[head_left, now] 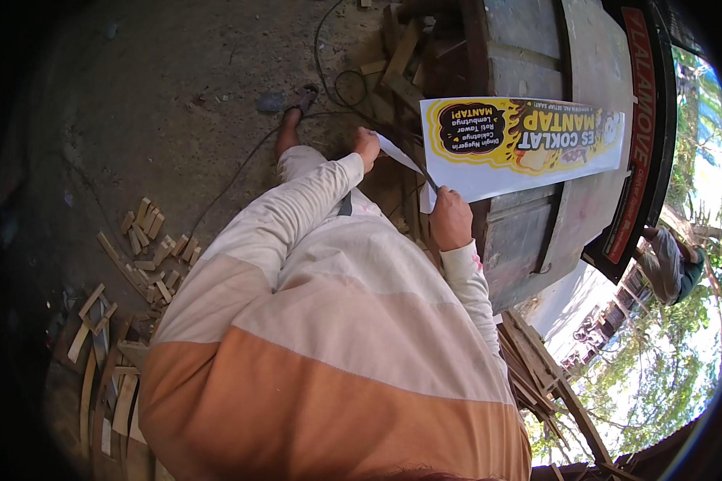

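A white sheet printed with a yellow, black and white design (464,178) lies on a worn wooden bench (521,240), its near edge toward me. From that edge a narrow white strip (401,154) curls off to the left. My left hand (367,148) is closed on the strip's free end, off the bench. Against the sheet's near corner, my right hand (452,216) is closed around a thin dark blade-like tool (432,183). The tool's tip reaches up to where the strip meets the sheet; its handle is hidden in my fist.
A dark cable (245,164) crosses the dirt floor past my foot (303,100). Wood offcuts (148,228) lie on the left, with more boards (401,60) beside the bench. A black-framed red sign panel (638,104) stands beyond the bench. Another person (672,264) is at the far right.
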Demonstrator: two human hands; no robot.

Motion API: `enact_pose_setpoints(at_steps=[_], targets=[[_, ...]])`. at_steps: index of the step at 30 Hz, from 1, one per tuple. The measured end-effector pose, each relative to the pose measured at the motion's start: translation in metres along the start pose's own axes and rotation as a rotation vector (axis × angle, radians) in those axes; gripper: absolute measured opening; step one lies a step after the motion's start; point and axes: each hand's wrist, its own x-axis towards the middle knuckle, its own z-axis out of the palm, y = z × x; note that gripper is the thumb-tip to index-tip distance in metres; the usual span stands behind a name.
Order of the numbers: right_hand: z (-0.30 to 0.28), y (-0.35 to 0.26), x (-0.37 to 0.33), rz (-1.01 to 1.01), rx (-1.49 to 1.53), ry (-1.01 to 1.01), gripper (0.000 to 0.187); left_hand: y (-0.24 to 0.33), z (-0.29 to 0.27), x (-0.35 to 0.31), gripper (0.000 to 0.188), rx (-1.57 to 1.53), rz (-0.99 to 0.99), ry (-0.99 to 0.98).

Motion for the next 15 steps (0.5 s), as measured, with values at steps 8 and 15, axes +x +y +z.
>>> enact_pose_setpoints(at_steps=[8, 15], targets=[[-0.064, -0.01, -0.021, 0.056, 0.101, 0.006, 0.018, 0.038, -0.02, -0.036, 0.033, 0.006, 0.376, -0.202], [-0.045, 0.002, -0.026, 0.052, 0.073, 0.006, 0.014, -0.005, -0.038, -0.019, 0.05, 0.189, -0.421, -0.423]])
